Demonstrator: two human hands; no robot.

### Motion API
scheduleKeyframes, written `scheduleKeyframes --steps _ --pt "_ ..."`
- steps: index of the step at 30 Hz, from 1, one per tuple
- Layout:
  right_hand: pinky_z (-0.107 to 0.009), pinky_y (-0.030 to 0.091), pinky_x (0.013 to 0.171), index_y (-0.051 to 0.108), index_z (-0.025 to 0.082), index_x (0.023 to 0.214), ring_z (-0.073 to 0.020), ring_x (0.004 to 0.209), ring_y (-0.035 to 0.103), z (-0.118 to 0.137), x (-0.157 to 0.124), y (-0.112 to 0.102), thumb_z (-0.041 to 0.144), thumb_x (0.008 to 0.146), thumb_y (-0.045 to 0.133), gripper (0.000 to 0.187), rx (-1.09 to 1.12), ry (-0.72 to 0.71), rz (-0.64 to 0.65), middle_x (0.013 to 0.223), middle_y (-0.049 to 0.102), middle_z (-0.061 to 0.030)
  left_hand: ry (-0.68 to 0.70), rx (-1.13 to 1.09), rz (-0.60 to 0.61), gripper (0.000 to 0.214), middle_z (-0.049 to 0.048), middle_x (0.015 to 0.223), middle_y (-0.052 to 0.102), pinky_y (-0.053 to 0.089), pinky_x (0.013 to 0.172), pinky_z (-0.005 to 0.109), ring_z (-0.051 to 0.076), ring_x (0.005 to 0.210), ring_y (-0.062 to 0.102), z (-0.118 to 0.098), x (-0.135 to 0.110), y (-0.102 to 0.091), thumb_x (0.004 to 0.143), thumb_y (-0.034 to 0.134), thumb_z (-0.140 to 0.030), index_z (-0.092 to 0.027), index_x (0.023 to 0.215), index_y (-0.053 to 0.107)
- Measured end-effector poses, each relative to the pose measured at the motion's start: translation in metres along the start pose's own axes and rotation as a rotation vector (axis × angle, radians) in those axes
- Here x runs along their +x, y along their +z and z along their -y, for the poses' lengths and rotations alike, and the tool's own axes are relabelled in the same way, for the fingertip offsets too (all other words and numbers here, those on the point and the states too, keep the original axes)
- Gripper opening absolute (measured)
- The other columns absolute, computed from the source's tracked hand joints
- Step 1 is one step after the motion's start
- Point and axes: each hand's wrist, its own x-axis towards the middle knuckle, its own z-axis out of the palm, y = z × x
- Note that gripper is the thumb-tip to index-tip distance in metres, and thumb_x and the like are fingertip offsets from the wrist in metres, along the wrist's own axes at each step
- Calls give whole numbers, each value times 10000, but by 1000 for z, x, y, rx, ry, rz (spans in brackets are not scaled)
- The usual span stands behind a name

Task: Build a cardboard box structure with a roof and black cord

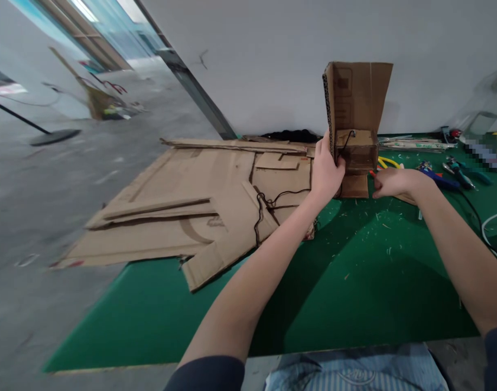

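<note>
My left hand (327, 171) is closed on the left edge of an upright cardboard structure (360, 98), which has a tall back panel, a side wall and a small ledge. A thin black cord (346, 142) pokes up inside it, near my left thumb. To the right of the structure's base, my right hand (395, 182) is low over the table with its fingers curled. A small orange-red tip shows by those fingers, but what they hold is mostly hidden. Yellow-handled pliers (389, 162) lie just behind my right hand.
Flat cardboard sheets (216, 163) cover the table's left side and overhang its edge, with a black cord (259, 217) across them. Blue-handled pliers (446, 179) and other hand tools lie at the right on the green table (354, 282). A wall (273, 65) stands behind.
</note>
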Motion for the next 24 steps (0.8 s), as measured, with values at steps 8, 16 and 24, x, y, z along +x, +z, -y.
scheduleKeyframes --steps 8,16,24 --pt "-378 493 640 756 153 968 -313 825 695 87 -22 -5 111 730 632 272 -196 90 128 904 724 -177 -16 12 17 520 151 1342 492 368 1164 452 286 1288 486 -2 1 -1 779 491 -14 -159 1277 461" --pt "-382 464 749 723 87 1086 -308 1044 664 126 -29 -1 -33 851 381 432 -218 90 46 1067 713 -209 -17 -17 6 536 148 1349 488 344 1180 454 287 1307 473 2 3 1 782 508 -18 -174 1288 428" --pt "-371 453 753 728 94 1075 -305 1052 656 123 -24 3 -10 857 402 406 -247 73 61 1088 708 -213 -7 -11 1 521 152 1334 494 356 1168 463 291 1296 478 6 4 1 779 515 -22 -168 1274 440"
